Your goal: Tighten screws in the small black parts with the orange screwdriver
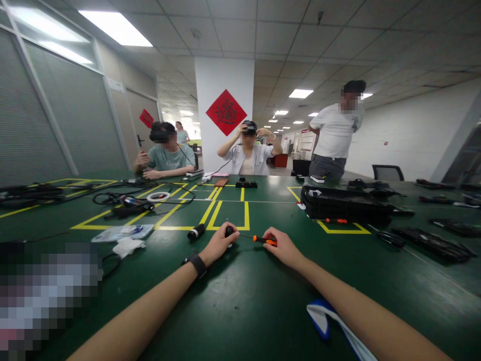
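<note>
My right hand (282,244) is closed around the orange and black handle of a screwdriver (260,239). Its thin shaft points left toward my left hand (221,241), which wears a dark wristband. Between the fingers of that hand is a small black cylindrical part (229,231), mostly covered by the thumb and fingers. The shaft's tip ends at or near this part; I cannot tell whether it touches. Just left of my left hand, a black cylinder (196,231) with a pale end lies on the green table (225,316).
A plastic bag (124,232) and crumpled white tissue (128,246) lie to the left, near black cables (128,206) and a white ring (158,197). At right are black cases (343,201), another screwdriver (336,221) and a blue-edged lanyard (319,321). Several people are across the table.
</note>
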A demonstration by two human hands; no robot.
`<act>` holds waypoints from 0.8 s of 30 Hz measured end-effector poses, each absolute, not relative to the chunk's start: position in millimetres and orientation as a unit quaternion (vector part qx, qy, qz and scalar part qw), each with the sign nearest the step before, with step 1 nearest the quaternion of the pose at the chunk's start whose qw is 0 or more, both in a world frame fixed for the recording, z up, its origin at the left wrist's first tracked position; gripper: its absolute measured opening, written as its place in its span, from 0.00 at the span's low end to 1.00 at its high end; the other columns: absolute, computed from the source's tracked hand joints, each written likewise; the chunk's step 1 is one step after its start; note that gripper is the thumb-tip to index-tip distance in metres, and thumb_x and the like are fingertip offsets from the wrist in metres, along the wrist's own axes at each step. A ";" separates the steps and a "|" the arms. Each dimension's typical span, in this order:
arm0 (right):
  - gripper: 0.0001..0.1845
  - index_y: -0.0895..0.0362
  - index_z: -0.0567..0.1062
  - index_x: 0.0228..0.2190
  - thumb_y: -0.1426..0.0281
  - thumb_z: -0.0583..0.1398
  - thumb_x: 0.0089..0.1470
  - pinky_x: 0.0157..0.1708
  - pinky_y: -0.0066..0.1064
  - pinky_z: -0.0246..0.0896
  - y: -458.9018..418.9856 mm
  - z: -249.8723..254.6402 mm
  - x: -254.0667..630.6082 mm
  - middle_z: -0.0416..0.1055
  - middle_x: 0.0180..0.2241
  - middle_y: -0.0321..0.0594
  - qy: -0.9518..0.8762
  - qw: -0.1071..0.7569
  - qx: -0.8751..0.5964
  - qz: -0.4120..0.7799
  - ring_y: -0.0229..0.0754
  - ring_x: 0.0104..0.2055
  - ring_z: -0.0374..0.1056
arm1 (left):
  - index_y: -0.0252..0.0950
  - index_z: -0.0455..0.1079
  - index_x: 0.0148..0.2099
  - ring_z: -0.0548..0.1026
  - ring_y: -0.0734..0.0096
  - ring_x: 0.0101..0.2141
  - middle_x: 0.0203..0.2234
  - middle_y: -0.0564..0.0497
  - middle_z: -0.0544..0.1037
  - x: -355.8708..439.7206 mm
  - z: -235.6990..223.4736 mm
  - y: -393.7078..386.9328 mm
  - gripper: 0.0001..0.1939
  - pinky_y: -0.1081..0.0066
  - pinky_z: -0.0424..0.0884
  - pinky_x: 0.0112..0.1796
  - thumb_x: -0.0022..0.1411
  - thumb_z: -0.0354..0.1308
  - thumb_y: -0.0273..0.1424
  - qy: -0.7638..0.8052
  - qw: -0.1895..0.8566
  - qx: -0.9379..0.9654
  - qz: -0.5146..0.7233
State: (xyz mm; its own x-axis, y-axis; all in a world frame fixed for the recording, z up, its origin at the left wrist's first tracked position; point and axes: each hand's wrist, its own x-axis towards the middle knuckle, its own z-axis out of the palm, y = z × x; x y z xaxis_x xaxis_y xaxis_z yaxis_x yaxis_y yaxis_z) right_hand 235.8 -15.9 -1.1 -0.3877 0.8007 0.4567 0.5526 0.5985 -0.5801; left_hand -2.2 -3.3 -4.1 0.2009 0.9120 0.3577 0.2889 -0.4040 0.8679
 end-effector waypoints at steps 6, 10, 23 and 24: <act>0.10 0.58 0.71 0.35 0.68 0.56 0.50 0.41 0.33 0.57 -15.0 -3.0 231.0 0.68 0.35 0.40 -0.803 0.371 -0.435 0.170 0.39 0.39 0.63 | 0.36 0.62 0.37 0.68 0.75 0.26 0.24 0.56 0.69 -1.5 -3.2 -5.4 0.12 0.75 0.63 0.29 0.54 0.51 0.39 0.431 0.346 0.696 0.459; 0.08 0.58 0.72 0.32 0.70 0.54 0.51 0.41 0.33 0.56 -16.5 -1.5 230.2 0.68 0.34 0.41 -0.824 0.346 -0.431 0.126 0.40 0.39 0.62 | 0.36 0.61 0.37 0.68 0.75 0.27 0.25 0.55 0.69 -1.8 -2.1 -6.1 0.12 0.74 0.64 0.30 0.54 0.51 0.39 0.432 0.344 0.697 0.457; 0.12 0.58 0.72 0.33 0.68 0.50 0.56 0.41 0.32 0.55 -23.6 -0.1 225.7 0.67 0.34 0.41 -0.828 0.326 -0.444 0.107 0.39 0.39 0.61 | 0.36 0.62 0.37 0.68 0.74 0.28 0.27 0.54 0.70 -1.1 0.7 -8.8 0.12 0.74 0.64 0.30 0.54 0.52 0.39 0.426 0.339 0.710 0.446; 0.11 0.58 0.72 0.32 0.68 0.50 0.55 0.41 0.32 0.55 -23.3 -0.3 225.9 0.67 0.34 0.41 -0.831 0.325 -0.440 0.103 0.39 0.39 0.61 | 0.36 0.62 0.37 0.68 0.74 0.28 0.27 0.54 0.70 -1.1 0.6 -8.8 0.12 0.74 0.64 0.30 0.54 0.52 0.39 0.425 0.340 0.712 0.444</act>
State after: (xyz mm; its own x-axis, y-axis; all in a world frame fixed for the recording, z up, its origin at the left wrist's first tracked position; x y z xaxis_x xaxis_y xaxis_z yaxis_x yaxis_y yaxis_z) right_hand 225.9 -23.3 -0.3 -0.4012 0.7981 0.4494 0.6646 0.5913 -0.4567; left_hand -1.1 -8.8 0.6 0.2449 0.9069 0.3428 0.3029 -0.4074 0.8615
